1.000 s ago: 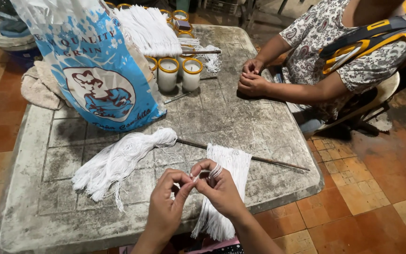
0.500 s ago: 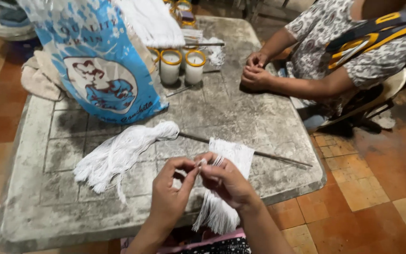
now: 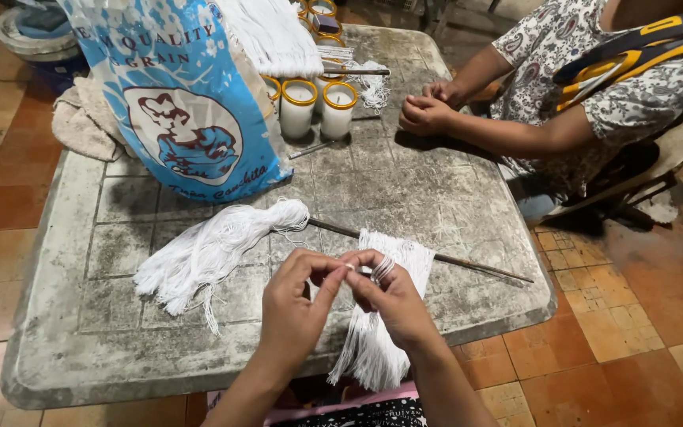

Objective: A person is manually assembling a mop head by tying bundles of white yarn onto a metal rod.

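Loose white string bundle (image 3: 215,251) lay on surface (image 3: 65,348) at 10 o'clock from hands. Left hand (image 3: 298,304) pinched strand end; right hand (image 3: 393,299) clenched, string looped round fingers (image 3: 383,269). Step judged: winding or knotting strand. Next move needs steady tension. String on stick (image 3: 393,261) at 12 o'clock, touching right hand.

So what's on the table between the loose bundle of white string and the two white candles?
In the head view, only bare grey tabletop separates the string bundle from the candles, besides a small stick lying below them.
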